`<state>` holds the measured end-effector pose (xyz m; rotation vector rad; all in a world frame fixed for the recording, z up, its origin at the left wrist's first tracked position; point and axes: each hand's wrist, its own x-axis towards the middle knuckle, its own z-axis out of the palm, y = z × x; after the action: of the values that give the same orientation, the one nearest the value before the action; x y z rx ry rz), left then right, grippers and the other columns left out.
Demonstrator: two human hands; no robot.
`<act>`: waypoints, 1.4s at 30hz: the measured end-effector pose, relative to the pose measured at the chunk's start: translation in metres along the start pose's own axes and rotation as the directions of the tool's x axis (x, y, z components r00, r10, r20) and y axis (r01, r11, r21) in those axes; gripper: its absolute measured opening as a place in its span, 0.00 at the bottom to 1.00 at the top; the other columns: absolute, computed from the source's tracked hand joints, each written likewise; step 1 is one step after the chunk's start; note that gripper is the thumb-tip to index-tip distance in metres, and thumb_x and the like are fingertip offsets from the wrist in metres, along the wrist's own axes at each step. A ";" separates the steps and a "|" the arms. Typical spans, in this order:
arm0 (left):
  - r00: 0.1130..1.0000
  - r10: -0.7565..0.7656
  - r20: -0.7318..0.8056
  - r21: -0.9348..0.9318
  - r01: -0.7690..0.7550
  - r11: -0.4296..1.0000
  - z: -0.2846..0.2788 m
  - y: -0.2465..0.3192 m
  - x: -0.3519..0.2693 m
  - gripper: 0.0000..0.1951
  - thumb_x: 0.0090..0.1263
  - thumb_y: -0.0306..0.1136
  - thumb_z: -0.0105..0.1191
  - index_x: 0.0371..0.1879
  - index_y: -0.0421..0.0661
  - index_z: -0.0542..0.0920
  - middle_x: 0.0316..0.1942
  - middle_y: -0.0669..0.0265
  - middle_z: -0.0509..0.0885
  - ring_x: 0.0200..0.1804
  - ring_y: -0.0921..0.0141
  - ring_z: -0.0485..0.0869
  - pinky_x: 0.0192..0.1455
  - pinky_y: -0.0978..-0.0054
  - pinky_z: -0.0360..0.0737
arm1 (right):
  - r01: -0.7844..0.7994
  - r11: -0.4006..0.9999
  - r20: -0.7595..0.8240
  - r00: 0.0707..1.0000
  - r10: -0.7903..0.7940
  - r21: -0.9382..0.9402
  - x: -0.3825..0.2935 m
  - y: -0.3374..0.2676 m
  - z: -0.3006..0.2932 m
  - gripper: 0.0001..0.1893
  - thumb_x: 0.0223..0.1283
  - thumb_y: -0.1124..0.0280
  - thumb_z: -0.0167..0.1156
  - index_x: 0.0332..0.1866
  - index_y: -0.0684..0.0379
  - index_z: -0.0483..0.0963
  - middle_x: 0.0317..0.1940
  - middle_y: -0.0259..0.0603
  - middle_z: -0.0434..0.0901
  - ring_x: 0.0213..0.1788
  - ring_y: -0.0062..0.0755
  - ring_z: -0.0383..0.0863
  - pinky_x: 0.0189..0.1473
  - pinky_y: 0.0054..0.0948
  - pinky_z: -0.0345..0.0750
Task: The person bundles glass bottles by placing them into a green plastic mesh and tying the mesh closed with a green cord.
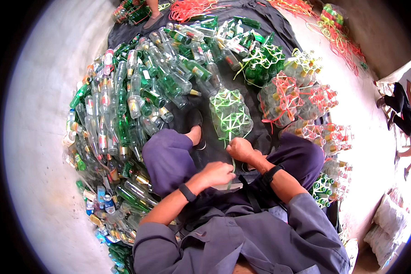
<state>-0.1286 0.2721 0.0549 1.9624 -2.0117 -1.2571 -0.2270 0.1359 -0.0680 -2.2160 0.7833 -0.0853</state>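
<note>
A bundle of clear glass bottles (231, 114) stands upright between my feet, its necks laced together with light green plastic strapping (230, 127). A strap end leads down from the bundle's near side to my right hand (241, 149), which is closed around it just below the bottles. Closer to my lap, my left hand (215, 176) grips the same strap. The length between my two fists looks taut, and a loose tail hangs beneath the left one. My fingertips are mostly hidden by the backs of the hands.
Loose green and clear bottles (171, 82) are heaped on my left and ahead. Tied bundles with red strapping (282, 99) and a green-bottle bundle (265, 65) stand on my right. Red strapping (191, 9) lies beyond, near another person's foot (153, 20). Another person (409, 102) is at far right.
</note>
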 end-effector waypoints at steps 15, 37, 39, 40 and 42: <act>0.917 0.122 -0.381 0.394 0.042 0.918 -0.041 -0.084 0.114 0.45 0.53 0.27 0.61 0.75 0.41 0.58 0.63 0.49 0.73 0.56 0.51 0.77 0.57 0.57 0.76 | -0.067 0.993 0.075 0.995 0.060 0.094 0.002 -0.014 -0.009 0.17 0.52 0.61 0.56 0.21 0.67 0.79 0.25 0.61 0.80 0.32 0.61 0.83 0.40 0.50 0.80; 0.845 0.187 -0.501 0.340 -0.006 0.941 -0.031 -0.105 0.151 0.34 0.56 0.23 0.53 0.68 0.40 0.67 0.33 0.51 0.85 0.32 0.52 0.85 0.35 0.56 0.80 | -0.028 0.975 0.201 0.979 -0.017 0.220 0.003 -0.011 -0.007 0.14 0.53 0.64 0.56 0.25 0.65 0.80 0.26 0.59 0.81 0.34 0.60 0.82 0.43 0.49 0.80; 0.847 0.189 -0.496 0.325 -0.020 0.945 -0.032 -0.104 0.151 0.34 0.55 0.22 0.54 0.67 0.40 0.67 0.32 0.52 0.85 0.32 0.52 0.85 0.35 0.55 0.80 | -0.050 0.981 0.220 0.976 0.007 0.188 -0.001 -0.012 -0.004 0.13 0.51 0.65 0.58 0.25 0.64 0.82 0.26 0.59 0.82 0.35 0.58 0.84 0.43 0.49 0.80; 0.855 0.179 -0.486 0.322 -0.015 0.947 -0.033 -0.104 0.151 0.34 0.55 0.22 0.54 0.67 0.40 0.67 0.31 0.52 0.85 0.31 0.52 0.85 0.35 0.55 0.80 | -0.053 0.981 0.233 0.973 0.008 0.188 -0.001 -0.012 -0.003 0.13 0.51 0.65 0.58 0.25 0.64 0.82 0.26 0.59 0.82 0.35 0.59 0.84 0.43 0.49 0.80; 0.860 0.171 -0.481 0.316 -0.012 0.949 -0.033 -0.103 0.151 0.33 0.55 0.22 0.54 0.66 0.41 0.67 0.30 0.52 0.85 0.31 0.51 0.85 0.34 0.55 0.80 | -0.059 0.981 0.256 0.967 0.010 0.184 -0.003 -0.012 -0.002 0.13 0.51 0.65 0.58 0.25 0.64 0.82 0.26 0.59 0.82 0.35 0.59 0.84 0.43 0.49 0.81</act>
<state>-0.0547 0.1409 -0.0548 2.0023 -2.0627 -0.3553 -0.2238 0.1421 -0.0581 -1.9819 0.6434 0.1348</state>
